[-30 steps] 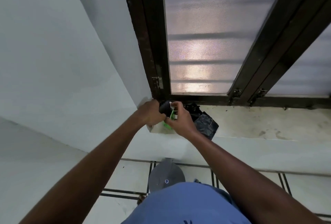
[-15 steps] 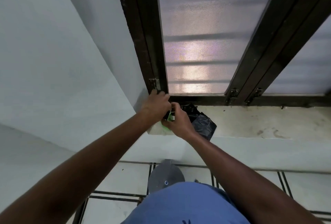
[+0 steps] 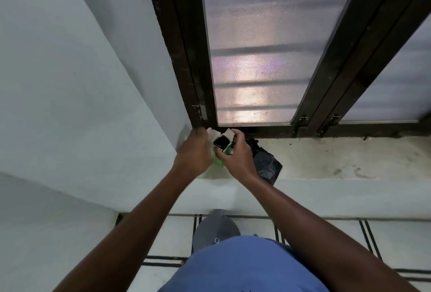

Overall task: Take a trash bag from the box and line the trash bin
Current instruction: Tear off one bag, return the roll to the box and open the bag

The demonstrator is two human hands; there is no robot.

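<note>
We've got both hands on the little box (image 3: 220, 146) at the far left corner of the window ledge (image 3: 326, 163). Our left hand (image 3: 194, 151) grips its left side, our right hand (image 3: 238, 155) pinches the right side, flaps open with dark bags showing inside. A loose black bag (image 3: 265, 167) sits just right. The grey bin (image 3: 215, 231) is on the floor near us.

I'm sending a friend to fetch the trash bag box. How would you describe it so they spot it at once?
Find the dark-framed window and follow its left post down to the pale sill. In that corner, between the left hand and right hand, sits a small green box with pale flaps open over black contents. The crumpled black bag beside it is loose plastic, not boxed.
</note>
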